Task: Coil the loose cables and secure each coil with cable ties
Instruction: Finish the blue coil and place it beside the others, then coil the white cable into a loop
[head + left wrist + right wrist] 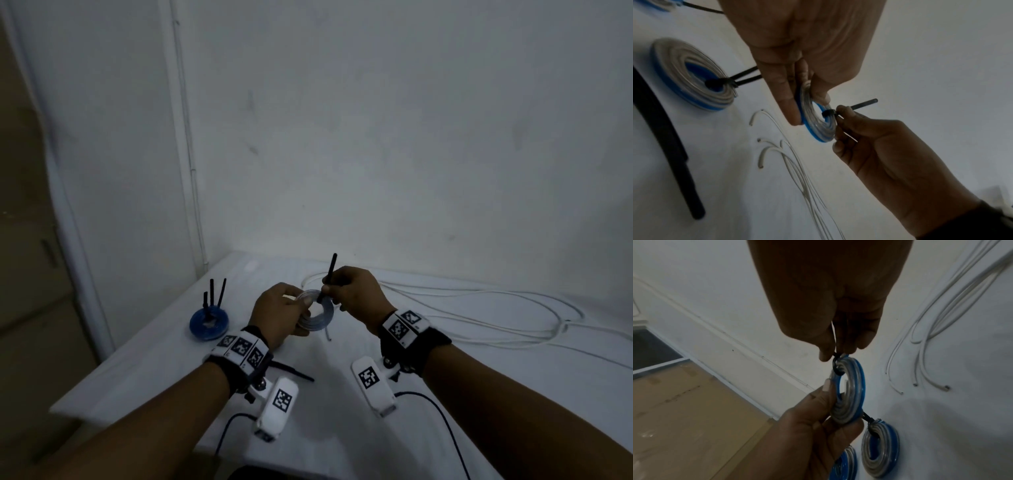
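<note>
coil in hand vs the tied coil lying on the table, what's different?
The held coil is off the table, pinched on edge by the left hand; the table coil lies flat and untouched. On the held coil the right hand grips the black cable tie at its rim; the table coil's tie sits cinched with its tails free. Both are wound from clear and blue cable.

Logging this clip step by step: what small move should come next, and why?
Probably pull the black cable tie tighter: the right hand pinches its tail, it already loops the coil, and the left hand grips the coil.
</note>
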